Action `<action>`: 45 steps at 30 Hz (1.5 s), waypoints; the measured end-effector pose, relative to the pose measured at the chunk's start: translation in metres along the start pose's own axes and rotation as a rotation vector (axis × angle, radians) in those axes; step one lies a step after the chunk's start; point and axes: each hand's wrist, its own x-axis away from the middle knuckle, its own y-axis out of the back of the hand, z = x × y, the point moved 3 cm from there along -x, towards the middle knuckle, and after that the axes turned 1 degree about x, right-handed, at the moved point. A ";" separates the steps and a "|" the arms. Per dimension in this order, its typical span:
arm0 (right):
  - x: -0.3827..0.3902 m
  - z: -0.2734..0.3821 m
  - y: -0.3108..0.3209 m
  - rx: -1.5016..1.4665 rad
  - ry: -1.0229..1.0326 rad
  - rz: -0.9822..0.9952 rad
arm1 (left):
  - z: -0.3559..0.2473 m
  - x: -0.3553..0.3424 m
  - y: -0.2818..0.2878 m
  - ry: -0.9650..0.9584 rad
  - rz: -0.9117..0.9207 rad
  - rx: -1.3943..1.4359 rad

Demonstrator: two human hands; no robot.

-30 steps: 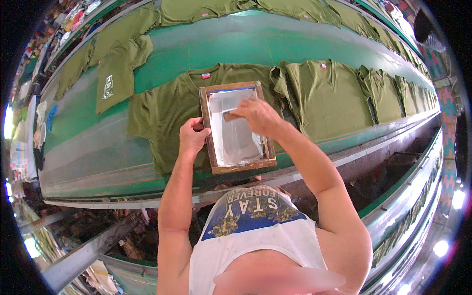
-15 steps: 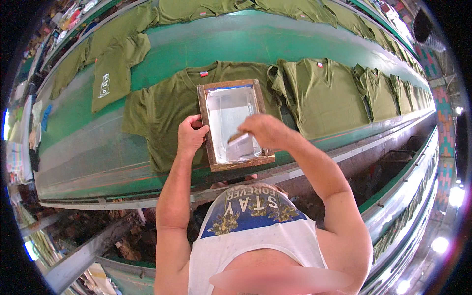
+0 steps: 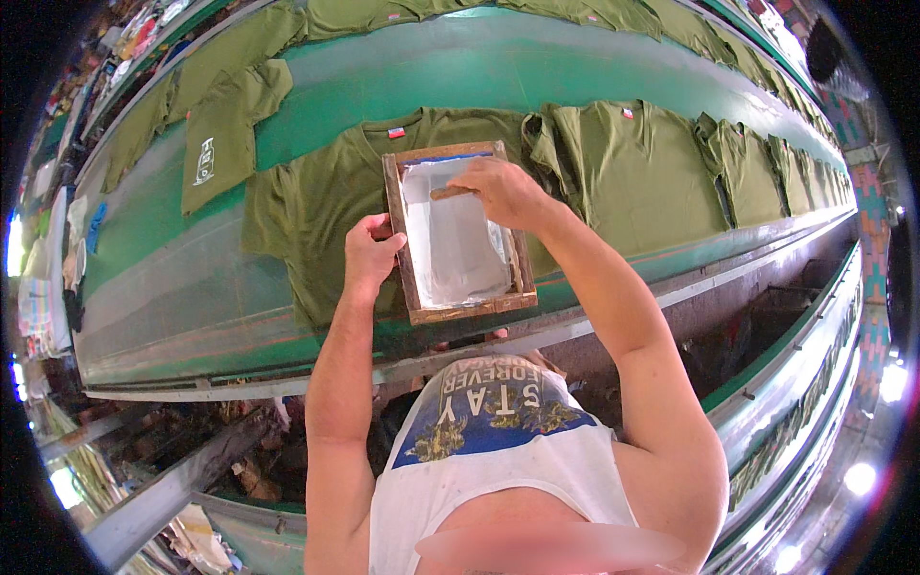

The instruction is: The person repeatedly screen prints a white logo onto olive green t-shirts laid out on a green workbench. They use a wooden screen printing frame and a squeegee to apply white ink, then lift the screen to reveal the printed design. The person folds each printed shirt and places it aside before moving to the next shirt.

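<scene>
A wooden-framed printing screen (image 3: 458,312) lies on the chest of an olive-green T-shirt (image 3: 326,206), which is spread on the long green table. White ink (image 3: 455,254) covers much of its mesh. My left hand (image 3: 372,257) grips the frame's left side, thumb and fingers closed on the wood. Inside the frame, near its far end, my right hand (image 3: 503,195) is closed on a small squeegee (image 3: 452,193) with a brown handle. The fingers hide part of that handle, and its blade edge is hard to make out.
More olive T-shirts (image 3: 637,168) lie in a row to the right and along the table's far side. A folded shirt with a white print (image 3: 218,153) lies at the left. The green table (image 3: 172,287) ends at a pale rail (image 3: 240,391) before my body.
My right hand has moved the squeegee from the near part of the screen to its far end. My left hand keeps its grip on the frame.
</scene>
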 end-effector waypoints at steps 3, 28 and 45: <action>0.029 0.018 -0.008 -0.003 0.015 0.029 | -0.005 0.003 -0.001 -0.001 -0.019 0.004; 0.168 0.040 0.022 -0.249 0.072 -0.180 | 0.019 0.067 -0.054 -0.450 -0.510 -0.480; 0.186 -0.003 -0.012 -0.454 -0.376 -0.156 | 0.011 0.103 -0.054 -0.782 -0.532 -0.473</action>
